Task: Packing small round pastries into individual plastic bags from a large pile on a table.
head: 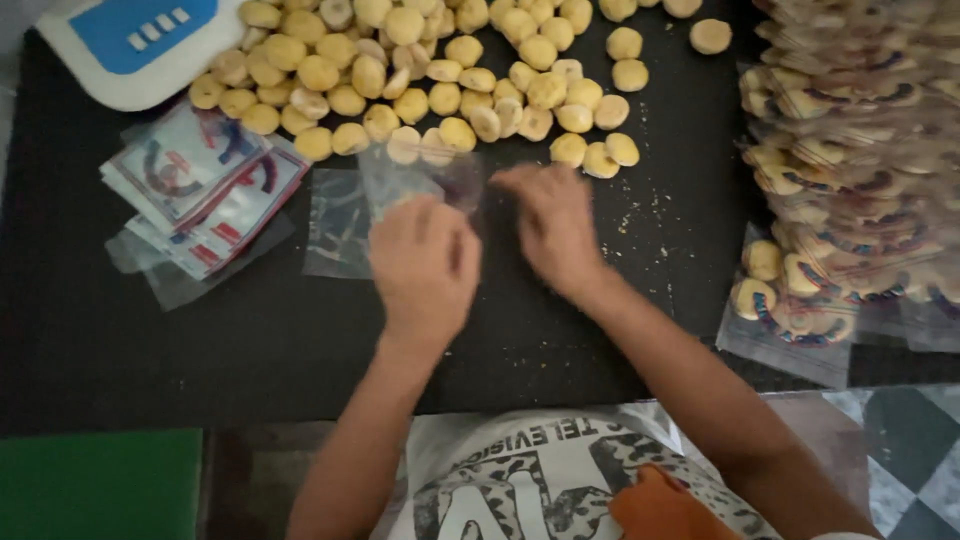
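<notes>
Clear plastic bag (425, 185) held just past both hands, near the middle of the black mat (150, 340), blurred by motion. Nearest the camera, at six o'clock: a printed white shirt (520, 480) with an orange patch, forearms rising from it toward the mat. Left hand (425, 265) knuckles up, fingers curled under and gripping the bag's near edge. Right hand (555, 225) at three o'clock of the left, just beside it, fingers bent down at the bag's right edge; whether pinching the film or only touching it, cannot tell. Green surface (100, 485) at seven o'clock, off the mat. Flat empty clear bag (335, 225) lying on the mat at nine o'clock of the left hand, touching the held bag's corner. Stack of empty printed bags (200, 190) farther toward ten o'clock, fanned and overlapping. Crumbs (640, 210) scattered at two o'clock of the right hand. Heap of filled bags (850, 170) along the three o'clock edge, round biscuits showing through the film. Pile of loose round yellow biscuits (440, 70) at twelve o'clock, its nearest pieces just beyond the held bag. White and blue scale (130, 45) at eleven o'clock, farthest off, partly cut by the frame.
</notes>
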